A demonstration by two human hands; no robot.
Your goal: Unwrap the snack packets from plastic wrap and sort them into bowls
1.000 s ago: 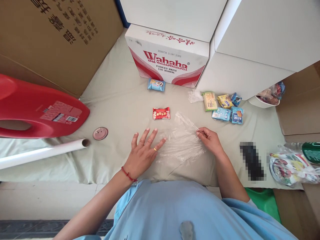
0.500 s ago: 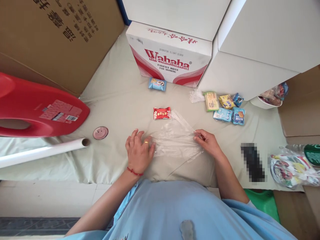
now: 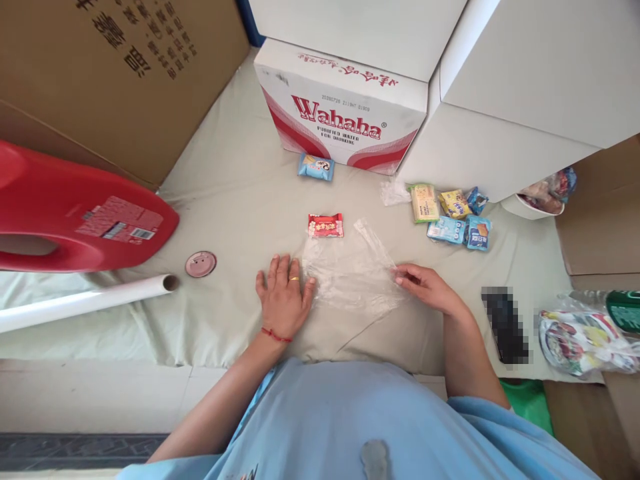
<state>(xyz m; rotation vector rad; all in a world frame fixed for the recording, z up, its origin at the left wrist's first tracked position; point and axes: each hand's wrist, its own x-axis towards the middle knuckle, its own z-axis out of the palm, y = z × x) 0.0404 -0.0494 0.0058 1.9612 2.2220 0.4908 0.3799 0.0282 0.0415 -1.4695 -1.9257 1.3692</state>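
Note:
A clear plastic bag (image 3: 350, 277) lies spread on the cloth between my hands. My left hand (image 3: 285, 293) rests flat, palm down, its fingers stretched out and its thumb side against the bag's left edge. At the bag's right edge, my right hand (image 3: 423, 285) pinches the thin film between thumb and fingers. Just beyond the bag sits a small red wrapped snack (image 3: 326, 225). Farther off, a light-blue snack packet (image 3: 316, 167) lies against the Wahaha water carton (image 3: 345, 107).
Several small snack packets (image 3: 445, 229) and crumpled clear plastic (image 3: 394, 193) lie at the right, near a white bowl (image 3: 533, 205). A blurred dark object (image 3: 505, 325) lies nearer. On the left are a red jug (image 3: 100, 207), a white tube (image 3: 90, 301) and a pink round disc (image 3: 201, 264).
My left hand has flattened and its fingers have straightened. My right hand has shifted slightly right, still pinching the bag, which now lies more spread out.

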